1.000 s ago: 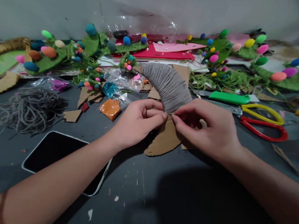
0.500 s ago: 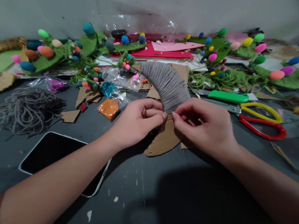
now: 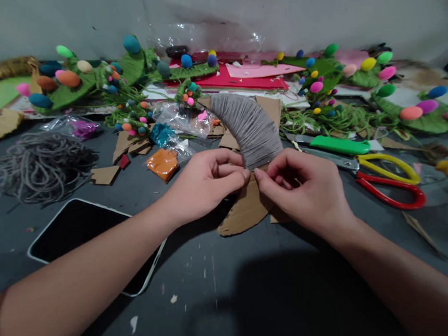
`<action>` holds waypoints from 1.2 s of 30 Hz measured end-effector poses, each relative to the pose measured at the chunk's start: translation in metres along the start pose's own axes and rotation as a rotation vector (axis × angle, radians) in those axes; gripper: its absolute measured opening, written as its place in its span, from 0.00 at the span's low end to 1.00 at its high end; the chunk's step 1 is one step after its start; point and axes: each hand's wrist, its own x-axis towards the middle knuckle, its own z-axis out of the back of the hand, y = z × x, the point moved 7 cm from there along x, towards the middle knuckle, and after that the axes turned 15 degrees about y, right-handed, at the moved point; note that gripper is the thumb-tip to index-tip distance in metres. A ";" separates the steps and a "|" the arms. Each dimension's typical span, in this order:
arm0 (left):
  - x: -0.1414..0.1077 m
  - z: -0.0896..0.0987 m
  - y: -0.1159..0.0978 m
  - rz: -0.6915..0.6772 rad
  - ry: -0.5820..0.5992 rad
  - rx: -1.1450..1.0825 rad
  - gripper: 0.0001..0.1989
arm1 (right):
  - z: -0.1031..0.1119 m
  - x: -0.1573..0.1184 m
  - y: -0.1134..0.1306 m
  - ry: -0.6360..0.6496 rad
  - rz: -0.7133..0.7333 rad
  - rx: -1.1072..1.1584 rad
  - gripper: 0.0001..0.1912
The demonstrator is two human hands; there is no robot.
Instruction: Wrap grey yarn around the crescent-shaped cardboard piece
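Observation:
A curved cardboard crescent (image 3: 243, 210) stands out between my hands, its upper part wrapped in grey yarn (image 3: 246, 127) and its lower tip bare. My left hand (image 3: 204, 185) pinches the crescent's left edge, thumb and fingers closed at the lower end of the wrapping. From the right, my right hand (image 3: 306, 184) has thumb and forefinger pressed together at the same border, close to my left thumb. Any strand between those fingertips is too small to make out. A loose heap of grey yarn (image 3: 43, 165) lies at the left.
A phone (image 3: 84, 227) lies partly under my left forearm. On the right are a green cutter (image 3: 339, 145) and scissors with red and yellow handles (image 3: 390, 190). Cardboard scraps (image 3: 105, 175), an orange packet (image 3: 163, 164) and green leaf shapes with coloured balls (image 3: 415, 114) lie beyond.
My right hand has shifted slightly left, its fingertips closer to my left thumb. My left hand keeps its hold on the crescent.

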 end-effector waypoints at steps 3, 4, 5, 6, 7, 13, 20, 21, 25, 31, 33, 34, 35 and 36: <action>0.001 0.001 0.001 -0.013 0.006 -0.006 0.07 | 0.001 0.001 -0.001 -0.009 0.002 -0.003 0.12; 0.001 0.001 0.001 -0.015 0.008 -0.008 0.07 | 0.001 0.000 -0.001 -0.010 0.001 0.003 0.11; 0.001 0.001 0.001 -0.015 0.010 -0.010 0.07 | 0.001 0.000 -0.001 -0.009 -0.002 0.012 0.11; 0.001 0.001 0.001 -0.013 0.011 -0.012 0.07 | 0.001 0.000 -0.002 -0.007 -0.006 0.022 0.11; 0.001 0.001 0.001 -0.012 0.013 -0.014 0.07 | 0.001 0.000 -0.002 -0.004 -0.009 0.034 0.11; 0.000 0.001 0.001 -0.013 0.010 -0.007 0.07 | 0.000 0.001 0.000 0.003 -0.007 0.063 0.12; -0.001 0.000 0.001 -0.017 0.021 -0.016 0.07 | 0.001 0.001 -0.005 0.004 -0.017 0.060 0.13; -0.001 0.000 0.001 -0.018 0.019 -0.013 0.07 | 0.001 0.001 -0.006 0.008 -0.018 0.069 0.13; 0.000 0.001 0.000 0.008 -0.003 0.018 0.08 | 0.000 0.001 -0.004 0.011 -0.017 0.071 0.12; -0.001 0.000 -0.002 0.006 0.002 -0.007 0.07 | 0.004 0.001 -0.005 -0.013 -0.028 0.055 0.13; -0.001 0.000 -0.001 0.015 0.007 -0.015 0.07 | 0.006 0.000 -0.005 -0.024 -0.033 0.062 0.13; -0.001 0.000 -0.001 0.016 0.006 -0.020 0.07 | 0.007 0.000 -0.005 -0.026 -0.032 0.064 0.13; -0.001 0.000 -0.001 0.014 0.006 -0.025 0.07 | 0.008 -0.001 -0.004 -0.024 -0.029 0.066 0.13; -0.001 0.000 -0.002 0.010 0.006 -0.030 0.07 | 0.008 -0.001 -0.003 -0.021 -0.024 0.066 0.13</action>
